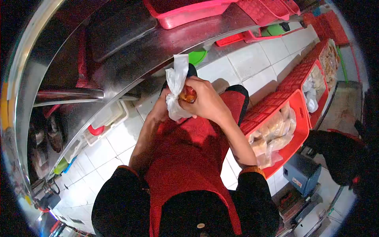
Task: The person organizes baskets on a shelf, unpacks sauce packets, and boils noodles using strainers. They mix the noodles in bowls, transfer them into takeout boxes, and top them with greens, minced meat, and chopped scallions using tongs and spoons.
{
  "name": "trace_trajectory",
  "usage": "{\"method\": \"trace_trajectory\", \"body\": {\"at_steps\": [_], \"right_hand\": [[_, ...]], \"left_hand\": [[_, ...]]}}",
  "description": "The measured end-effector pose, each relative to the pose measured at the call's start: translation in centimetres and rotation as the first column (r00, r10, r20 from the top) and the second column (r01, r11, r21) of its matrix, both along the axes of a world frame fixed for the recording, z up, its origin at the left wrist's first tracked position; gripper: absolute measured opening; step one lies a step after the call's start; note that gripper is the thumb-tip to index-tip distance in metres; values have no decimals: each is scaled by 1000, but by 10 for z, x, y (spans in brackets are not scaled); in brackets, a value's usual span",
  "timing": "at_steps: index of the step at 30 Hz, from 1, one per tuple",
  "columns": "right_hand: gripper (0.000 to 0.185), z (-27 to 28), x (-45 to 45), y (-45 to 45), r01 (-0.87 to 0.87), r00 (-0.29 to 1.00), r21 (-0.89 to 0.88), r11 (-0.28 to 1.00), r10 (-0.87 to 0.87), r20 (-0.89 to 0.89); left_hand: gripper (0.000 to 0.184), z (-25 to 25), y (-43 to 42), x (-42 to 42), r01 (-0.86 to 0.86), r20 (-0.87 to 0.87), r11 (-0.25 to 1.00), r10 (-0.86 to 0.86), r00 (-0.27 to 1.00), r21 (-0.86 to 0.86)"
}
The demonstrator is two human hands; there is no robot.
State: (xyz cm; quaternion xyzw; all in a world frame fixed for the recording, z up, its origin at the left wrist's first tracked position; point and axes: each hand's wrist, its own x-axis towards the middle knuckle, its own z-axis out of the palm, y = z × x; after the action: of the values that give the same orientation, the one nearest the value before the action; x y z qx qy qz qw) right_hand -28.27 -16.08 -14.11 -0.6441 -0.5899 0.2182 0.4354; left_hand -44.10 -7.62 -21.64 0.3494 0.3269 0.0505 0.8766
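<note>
A white plastic bag (177, 81), its top gathered and twisted, stands upright between my hands above the red apron on my lap. My right hand (203, 98) curls round a small clear packet (188, 94) with reddish-brown contents, right beside the white bag. At the bag's left side, my left hand (160, 106) holds its gathered middle; those fingers are partly hidden behind the plastic.
A metal counter (138, 51) with a pink tray (189, 14) runs across the upper left. Red crates (302, 114) of bagged food stand on the tiled floor at right, near a blue-grey box (302, 173). A dark-clothed person is at far right.
</note>
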Motion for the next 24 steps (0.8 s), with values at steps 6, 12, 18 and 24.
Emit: {"method": "trace_trajectory", "body": {"at_steps": [6,12,18,24], "right_hand": [[20,-22,29,-10,-211,734,-168,963,42,-678],[21,-3,10,-16,-94,817,-95,991,22,-576],[25,-3,13,-22,-24,964,42,999,34,-263],[29,16,11,-47,-106,994,-265,958,91,-67]], "left_hand": [[80,-26,3,-11,-144,-71,971,133,989,-189],[61,4,12,-1,72,169,990,-51,984,-122],[45,6,-1,13,-53,-117,943,97,988,330],[49,-25,5,-2,125,-237,989,-102,966,84]]}}
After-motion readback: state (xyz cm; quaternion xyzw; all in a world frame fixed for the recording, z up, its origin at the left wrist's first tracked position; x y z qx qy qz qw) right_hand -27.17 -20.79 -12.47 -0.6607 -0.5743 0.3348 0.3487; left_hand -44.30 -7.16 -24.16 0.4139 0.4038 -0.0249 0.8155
